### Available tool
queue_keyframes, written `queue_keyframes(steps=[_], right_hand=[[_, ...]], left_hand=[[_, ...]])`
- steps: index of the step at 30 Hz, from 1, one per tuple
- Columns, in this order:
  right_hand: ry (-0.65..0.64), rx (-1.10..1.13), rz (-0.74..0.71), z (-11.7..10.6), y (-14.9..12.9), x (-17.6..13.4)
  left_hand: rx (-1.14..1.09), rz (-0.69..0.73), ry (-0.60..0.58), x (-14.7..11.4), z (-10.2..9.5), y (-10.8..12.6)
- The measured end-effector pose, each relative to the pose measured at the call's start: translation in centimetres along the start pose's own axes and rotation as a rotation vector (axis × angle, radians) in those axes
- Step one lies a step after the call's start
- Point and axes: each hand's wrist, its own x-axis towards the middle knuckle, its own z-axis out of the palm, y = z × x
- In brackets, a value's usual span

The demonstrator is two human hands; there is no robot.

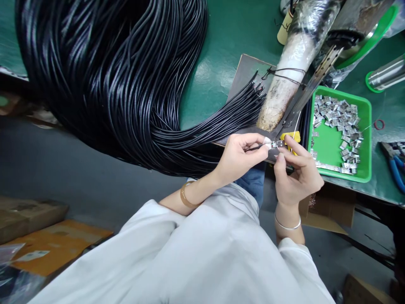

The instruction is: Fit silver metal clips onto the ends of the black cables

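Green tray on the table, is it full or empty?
Neither: the tray is partly filled. Small metal pieces lie along its far and right sides, while bare green bottom shows.

cables (126, 76): black; metal pieces (337, 113): silver; tray (368, 139): bright green; tabletop (221, 42): dark green; plier grips (396, 171): blue

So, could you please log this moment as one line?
left hand: holds thin black cable | right hand: beside small silver metal connector | green plastic tray: loose silver metal pieces

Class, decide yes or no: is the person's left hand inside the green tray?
No: the left hand pinches a black cable, well to the left of the green tray.
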Motion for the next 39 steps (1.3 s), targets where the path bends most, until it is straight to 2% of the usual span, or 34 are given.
queue_keyframes(steps=[3, 11, 16, 23, 29, 36, 39], right_hand=[[0.0, 0.005, 0.031, -0.1, -0.1, 0.1], [0.008, -0.033, -0.02, -0.1, -0.2, 0.5], [0.006, -0.042, -0.024, 0.0, -0.2, 0.7], [-0.001, -0.093, -0.077, -0.1, -0.8, 1.5], [0.036, -0.038, -0.01, 0.1, -0.5, 1.0], [0.042, -0.114, -0.043, 0.1, -0.8, 1.4], [0.053, -0.119, -0.075, 0.2, -0.9, 1.1]], left_hand=[[0.04, 0.013, 0.02, 0.0, -0.1, -0.1], [0.008, 0.018, -0.029, 0.1, 0.2, -0.2], [0.039, -0.009, -0.024, 0.2, 0.3, -0.4], [0.075, 0.041, 0.006, 0.2, 0.4, 0.3], [0.062, -0.02, -0.034, 0.2, 0.3, -0.1], [0.129, 0.084, -0.039, 0.1, 0.1, -0.1], [0.094, 0.062, -0.063, 0.1, -0.1, -0.1]])
